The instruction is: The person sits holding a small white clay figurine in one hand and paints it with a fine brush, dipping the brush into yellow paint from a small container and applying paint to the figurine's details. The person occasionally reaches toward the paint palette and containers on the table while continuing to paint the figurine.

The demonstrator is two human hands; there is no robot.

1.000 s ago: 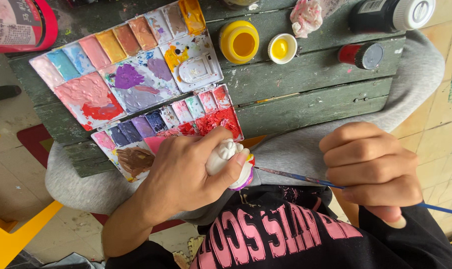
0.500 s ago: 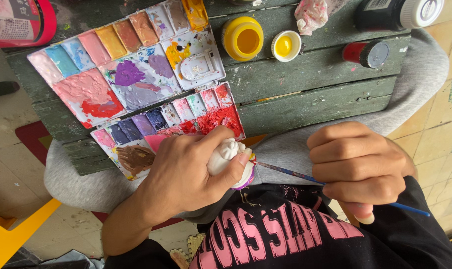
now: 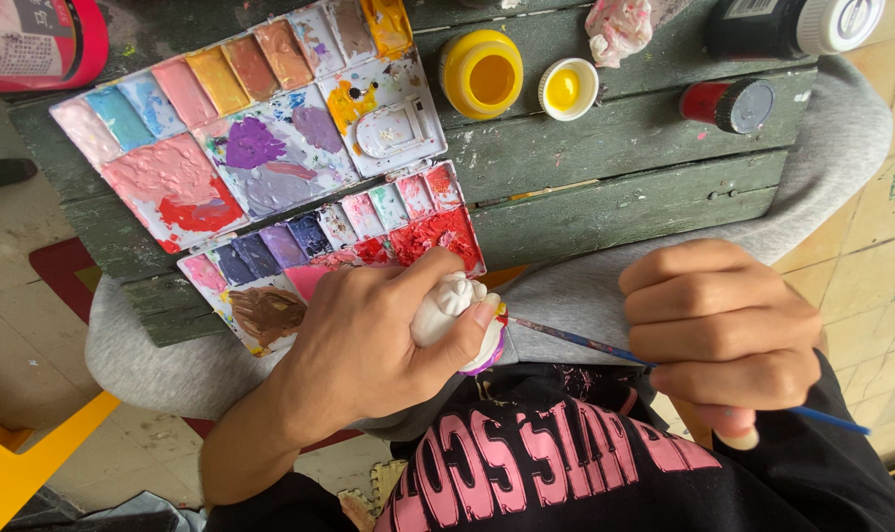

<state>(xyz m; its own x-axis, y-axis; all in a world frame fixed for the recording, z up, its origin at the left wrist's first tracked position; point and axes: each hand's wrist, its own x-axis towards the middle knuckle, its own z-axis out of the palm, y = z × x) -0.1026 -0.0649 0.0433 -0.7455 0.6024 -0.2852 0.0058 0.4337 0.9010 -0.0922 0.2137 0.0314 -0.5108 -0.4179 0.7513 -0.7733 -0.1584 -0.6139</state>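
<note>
Left hand point(image 3: 369, 340) clamped on white figurine point(image 3: 454, 305), just below palette point(image 3: 260, 167); right hand point(image 3: 723, 335) gripping brush point(image 3: 576, 340), tip touching figurine. Right of palette, open jar point(image 3: 480, 74) holding yellow paint.

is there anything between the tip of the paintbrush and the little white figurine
Nothing visible. The right hand holds the blue paintbrush, and its tip meets the purple lower edge of the white figurine gripped in the left hand. Only the left thumb lies close above the contact spot.
</note>
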